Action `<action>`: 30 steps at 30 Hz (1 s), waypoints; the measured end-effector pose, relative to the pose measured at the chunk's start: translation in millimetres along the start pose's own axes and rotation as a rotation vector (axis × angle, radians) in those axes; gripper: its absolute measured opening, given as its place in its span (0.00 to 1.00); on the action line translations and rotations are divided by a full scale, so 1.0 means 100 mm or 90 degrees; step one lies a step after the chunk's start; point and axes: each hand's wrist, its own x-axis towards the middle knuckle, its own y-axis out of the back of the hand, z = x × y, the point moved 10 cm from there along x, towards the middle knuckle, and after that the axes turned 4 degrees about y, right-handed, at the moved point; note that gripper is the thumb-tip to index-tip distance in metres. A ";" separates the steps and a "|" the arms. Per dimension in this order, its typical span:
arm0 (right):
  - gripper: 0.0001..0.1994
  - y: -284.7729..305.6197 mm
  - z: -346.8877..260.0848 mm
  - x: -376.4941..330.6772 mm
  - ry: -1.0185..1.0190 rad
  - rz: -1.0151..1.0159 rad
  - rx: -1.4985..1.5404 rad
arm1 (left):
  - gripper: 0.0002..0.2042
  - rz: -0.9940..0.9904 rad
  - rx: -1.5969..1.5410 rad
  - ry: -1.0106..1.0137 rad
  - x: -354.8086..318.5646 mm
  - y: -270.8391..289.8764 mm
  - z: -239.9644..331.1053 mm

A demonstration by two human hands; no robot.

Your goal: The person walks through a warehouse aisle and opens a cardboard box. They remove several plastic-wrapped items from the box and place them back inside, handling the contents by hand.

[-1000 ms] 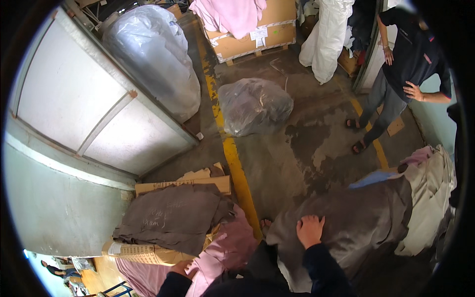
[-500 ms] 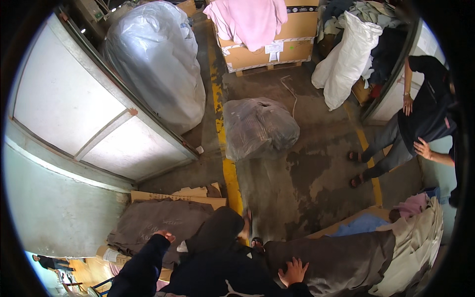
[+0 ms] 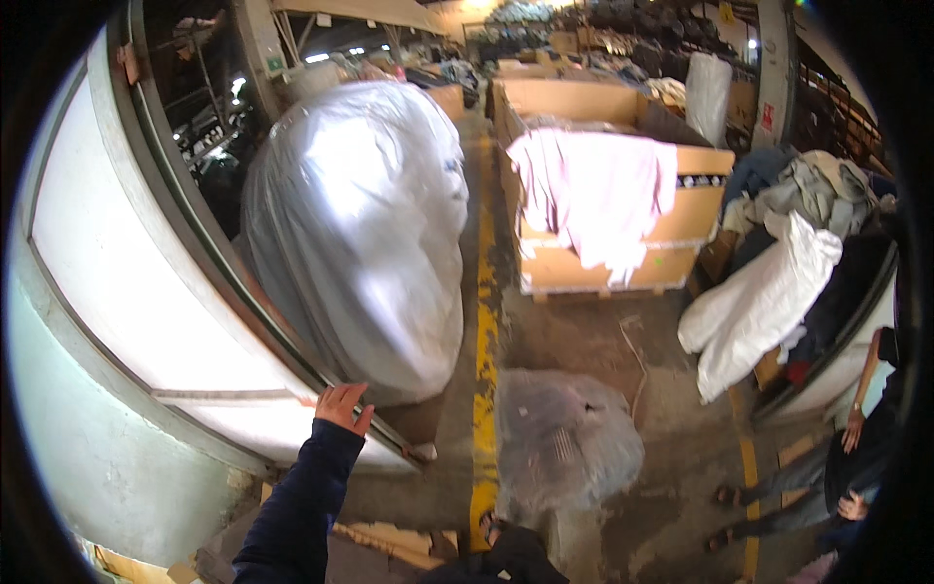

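Just past L fingers (image 3: 342, 397), lg gry bag (image 3: 375, 243)

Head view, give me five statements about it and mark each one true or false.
1. The left hand holds the white sack. False: it is beside the white panel, well away from the sack.
2. Pink cloth hangs over the front of the box. True.
3. The big bag stands left of the yellow line. True.
4. The small bag sits inside the box. False: it lies on the floor before the box.
5. Another person stands at the right. True.
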 end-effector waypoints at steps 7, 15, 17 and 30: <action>0.16 3.27 0.17 1.24 0.028 0.237 0.620 | 0.16 0.120 0.086 0.020 1.16 0.20 -0.28; 0.24 4.11 0.01 2.70 0.071 0.094 0.578 | 0.17 -0.013 -0.137 0.066 0.23 -0.32 -0.26; 0.26 4.03 0.26 3.04 -0.006 0.133 0.554 | 0.18 -0.059 -0.181 0.040 0.08 -0.69 -0.19; 0.21 6.31 0.92 5.12 0.082 0.046 0.464 | 0.17 -0.314 -0.057 0.183 1.77 -3.46 -0.80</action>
